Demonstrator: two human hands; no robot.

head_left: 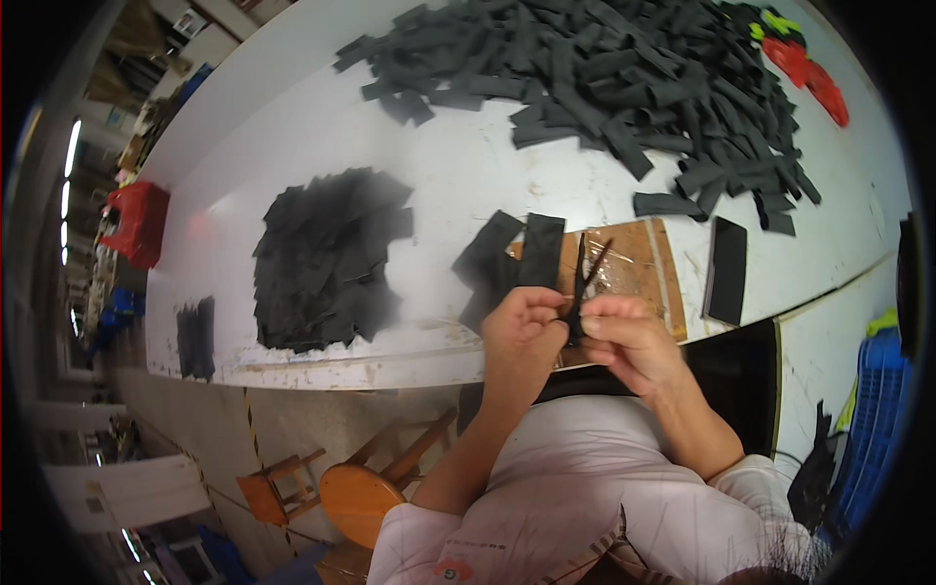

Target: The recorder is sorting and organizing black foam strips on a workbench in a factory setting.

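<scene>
My left hand [527, 330] is closed, thumb and fingers pinched at a narrow black fabric strip [580, 261] seen nearly edge-on. Close beside it, my right hand [632, 341] pinches at the same strip's lower part; its fingertips partly hide it. A thin dark brown piece [601, 261] slants up from between the hands and crosses the strip; whether it is a separate tool or an edge cannot be told. Beneath lies a brown board [639, 255] with a shiny, clear-covered middle. Several flat black fabric pieces [543, 249] lie by my left hand.
A large heap of black fabric pieces [585, 68] covers the table's far side. Overlapping pieces form a neater pile [327, 258] at left, beside a small stack [196, 338]. A black block [724, 270] lies right of the board. Wooden stools [363, 502] and a blue crate [871, 429] stand near.
</scene>
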